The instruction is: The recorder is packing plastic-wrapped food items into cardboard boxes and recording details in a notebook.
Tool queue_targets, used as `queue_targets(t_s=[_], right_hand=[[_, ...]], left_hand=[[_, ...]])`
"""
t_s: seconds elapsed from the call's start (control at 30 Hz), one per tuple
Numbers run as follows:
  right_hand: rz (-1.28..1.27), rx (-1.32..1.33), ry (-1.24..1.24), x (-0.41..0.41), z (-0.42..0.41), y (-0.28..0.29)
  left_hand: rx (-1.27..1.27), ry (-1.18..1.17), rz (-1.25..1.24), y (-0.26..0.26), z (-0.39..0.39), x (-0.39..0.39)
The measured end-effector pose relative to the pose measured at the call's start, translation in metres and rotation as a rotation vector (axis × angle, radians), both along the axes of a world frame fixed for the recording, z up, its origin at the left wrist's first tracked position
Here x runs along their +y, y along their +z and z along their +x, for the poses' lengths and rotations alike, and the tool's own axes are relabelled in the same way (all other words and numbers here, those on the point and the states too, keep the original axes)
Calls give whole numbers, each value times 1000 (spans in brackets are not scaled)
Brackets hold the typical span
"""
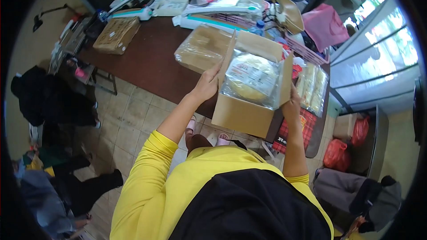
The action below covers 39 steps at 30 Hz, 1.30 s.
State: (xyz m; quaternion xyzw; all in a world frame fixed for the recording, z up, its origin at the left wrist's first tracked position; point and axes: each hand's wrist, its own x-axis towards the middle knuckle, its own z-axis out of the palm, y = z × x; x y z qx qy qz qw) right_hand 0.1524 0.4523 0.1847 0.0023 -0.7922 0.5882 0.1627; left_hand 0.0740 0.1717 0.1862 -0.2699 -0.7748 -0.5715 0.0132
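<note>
Between my two hands is an open cardboard box (245,116) with its flaps spread. My left hand (210,81) grips its left side, and my right hand (292,103) grips the right side, partly hidden behind a flap. Inside sits a round, pale yellow food item (250,90) in clear plastic packaging, with a printed label across it. The box is tilted towards me at the table's front edge. Just behind and left of it, a cardboard parcel (203,46) wrapped in clear plastic lies on the dark brown table (150,56).
Right of the box lie long plastic-wrapped packs (312,86) and a red plaid package (297,133). A taped carton (116,35) rests at the table's left. Long white-and-teal devices (213,21) and a pink basket (307,48) line the back. Several people are nearby on both sides.
</note>
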Motion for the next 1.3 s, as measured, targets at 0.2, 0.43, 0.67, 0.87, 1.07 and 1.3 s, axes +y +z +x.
queue_targets(t_s=[0.2, 0.43, 0.67, 0.87, 1.07, 1.3], right_hand=[[230, 9, 52, -29, 7, 7], [824, -81, 83, -38, -1, 28], [-481, -241, -61, 25, -104, 28], [-369, -464, 214, 19, -111, 52], [645, -330, 468, -5, -97, 59], [784, -495, 446, 2, -112, 58]], left_hand=[[136, -161, -313, 15, -6, 46], [402, -97, -899, 25, 6, 58], [342, -128, -921, 30, 2, 66], [315, -161, -618, 21, -2, 49], [202, 24, -499, -56, 63, -38], [610, -180, -895, -13, 106, 28]])
